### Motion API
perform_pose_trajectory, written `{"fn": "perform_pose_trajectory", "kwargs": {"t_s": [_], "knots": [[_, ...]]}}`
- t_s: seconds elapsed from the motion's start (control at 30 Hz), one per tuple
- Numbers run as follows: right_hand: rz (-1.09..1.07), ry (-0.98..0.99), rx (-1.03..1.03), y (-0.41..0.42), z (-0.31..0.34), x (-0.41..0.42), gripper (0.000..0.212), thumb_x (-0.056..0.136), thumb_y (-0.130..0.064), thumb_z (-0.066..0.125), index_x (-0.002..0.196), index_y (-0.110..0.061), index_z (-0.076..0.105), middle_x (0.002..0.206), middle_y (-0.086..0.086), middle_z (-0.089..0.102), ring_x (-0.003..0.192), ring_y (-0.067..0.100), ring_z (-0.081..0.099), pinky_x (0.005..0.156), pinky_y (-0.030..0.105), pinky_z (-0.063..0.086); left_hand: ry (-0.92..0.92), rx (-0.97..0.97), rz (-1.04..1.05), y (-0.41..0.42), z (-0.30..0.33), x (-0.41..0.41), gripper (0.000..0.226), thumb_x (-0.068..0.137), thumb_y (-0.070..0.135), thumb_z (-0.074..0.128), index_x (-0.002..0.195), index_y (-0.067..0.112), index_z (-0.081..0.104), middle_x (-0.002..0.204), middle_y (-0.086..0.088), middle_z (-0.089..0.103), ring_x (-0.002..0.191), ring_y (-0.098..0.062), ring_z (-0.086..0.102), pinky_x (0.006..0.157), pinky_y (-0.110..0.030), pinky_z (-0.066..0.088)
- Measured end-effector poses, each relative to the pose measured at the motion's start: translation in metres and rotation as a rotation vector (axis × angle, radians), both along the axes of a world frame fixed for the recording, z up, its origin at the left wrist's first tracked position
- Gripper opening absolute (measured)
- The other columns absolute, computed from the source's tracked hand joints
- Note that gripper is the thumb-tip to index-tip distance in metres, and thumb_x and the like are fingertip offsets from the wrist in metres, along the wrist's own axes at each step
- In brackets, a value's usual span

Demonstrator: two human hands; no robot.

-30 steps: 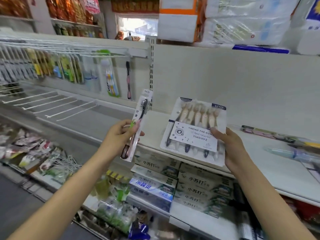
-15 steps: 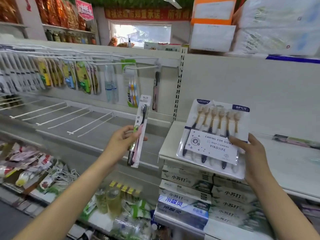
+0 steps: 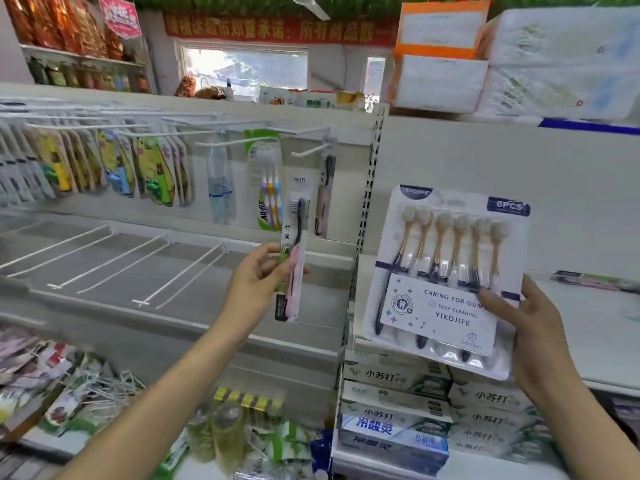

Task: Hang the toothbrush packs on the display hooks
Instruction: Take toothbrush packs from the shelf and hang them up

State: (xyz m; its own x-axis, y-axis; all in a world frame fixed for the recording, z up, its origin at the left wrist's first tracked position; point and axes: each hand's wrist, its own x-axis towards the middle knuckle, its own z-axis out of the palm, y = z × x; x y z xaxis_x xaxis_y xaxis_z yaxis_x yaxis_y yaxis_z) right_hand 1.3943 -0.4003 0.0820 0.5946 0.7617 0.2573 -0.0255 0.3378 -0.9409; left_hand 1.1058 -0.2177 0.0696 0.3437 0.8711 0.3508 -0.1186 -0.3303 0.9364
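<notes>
Shop shelving fills the frame: a pale back panel (image 3: 485, 161) runs across the middle, with white display hooks (image 3: 308, 152) jutting from a rail at upper left and centre. Most hooks at upper left carry hanging toothbrush packs (image 3: 152, 168), and one pink-brush pack (image 3: 325, 199) hangs on the hook nearest the perforated upright. Below them a row of bare wire hooks (image 3: 183, 271) sticks out over a grey shelf at centre left.

At centre frame the left hand (image 3: 258, 282) holds a slim two-brush pack (image 3: 294, 258) upright, fingers curled round its lower half and thumb across the front; its top sits just below and left of the hanging pink-brush pack, apart from any hook. At centre right the right hand (image 3: 533, 327) grips the lower right edge of a wide six-brush pack (image 3: 440, 271), thumb pressed on the front label, fingers hidden behind it. That pack is tilted slightly, in front of a white shelf (image 3: 595, 323). Stacked toothpaste boxes (image 3: 394, 410) sit beneath it at lower centre.
</notes>
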Motion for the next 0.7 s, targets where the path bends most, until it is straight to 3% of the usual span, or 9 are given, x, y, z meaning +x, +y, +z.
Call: {"fn": "perform_pose_trajectory", "kwargs": {"t_s": [0.13, 0.23, 0.33, 0.43, 0.5, 0.7], "knots": [[0.033, -0.016, 0.012, 0.008, 0.006, 0.0, 0.043, 0.076, -0.006, 0.068, 0.118, -0.011, 0.062, 0.111, 0.016, 0.073, 0.09, 0.03, 0.074, 0.066, 0.037, 0.063, -0.067, 0.067, 0.026, 0.006, 0.001, 0.002, 0.022, 0.086, 0.027, 0.063, 0.107, 0.02, 0.064, 0.098, -0.002, 0.078, 0.096, -0.02, 0.074, 0.087, -0.037, 0.056], [0.027, -0.008, 0.019, 0.015, 0.009, -0.004, 0.055, 0.086, 0.003, 0.061, 0.139, -0.006, 0.049, 0.098, 0.003, 0.078, 0.079, 0.015, 0.075, 0.06, 0.024, 0.059, -0.125, 0.11, 0.028, 0.001, 0.001, -0.001, 0.021, 0.087, 0.024, 0.061, 0.107, 0.018, 0.064, 0.096, -0.002, 0.078, 0.094, -0.019, 0.074, 0.082, -0.027, 0.057], [0.04, -0.028, -0.001, 0.02, 0.005, -0.008, 0.043, 0.085, 0.004, 0.061, 0.127, -0.007, 0.056, 0.103, 0.008, 0.076, 0.079, 0.017, 0.075, 0.058, 0.025, 0.059, -0.148, 0.127, 0.025, 0.001, 0.002, -0.006, 0.022, 0.087, 0.023, 0.061, 0.109, 0.019, 0.065, 0.098, -0.003, 0.077, 0.095, -0.021, 0.074, 0.083, -0.028, 0.058], [0.025, -0.011, -0.011, 0.025, 0.005, -0.016, 0.058, 0.085, 0.003, 0.062, 0.14, -0.009, 0.047, 0.094, -0.002, 0.078, 0.076, 0.014, 0.075, 0.057, 0.024, 0.059, -0.171, 0.133, 0.029, 0.002, 0.011, -0.011, 0.023, 0.087, 0.024, 0.062, 0.109, 0.021, 0.066, 0.098, -0.002, 0.077, 0.095, -0.021, 0.074, 0.086, -0.031, 0.058], [0.038, -0.039, -0.02, 0.026, 0.006, -0.021, 0.052, 0.079, -0.002, 0.066, 0.13, -0.009, 0.056, 0.107, 0.009, 0.075, 0.083, 0.02, 0.075, 0.061, 0.029, 0.062, -0.176, 0.141, 0.005, 0.005, 0.017, -0.014, 0.023, 0.088, 0.023, 0.062, 0.11, 0.018, 0.066, 0.097, -0.003, 0.077, 0.095, -0.021, 0.074, 0.086, -0.03, 0.058], [0.019, -0.024, -0.026, 0.022, 0.001, -0.038, 0.041, 0.077, -0.004, 0.065, 0.117, -0.012, 0.063, 0.103, 0.014, 0.075, 0.089, 0.039, 0.072, 0.056, 0.044, 0.062, -0.147, 0.152, -0.056, 0.007, 0.022, -0.017, 0.027, 0.09, 0.024, 0.061, 0.114, 0.012, 0.065, 0.098, -0.004, 0.078, 0.097, -0.018, 0.073, 0.091, -0.034, 0.057]]}}
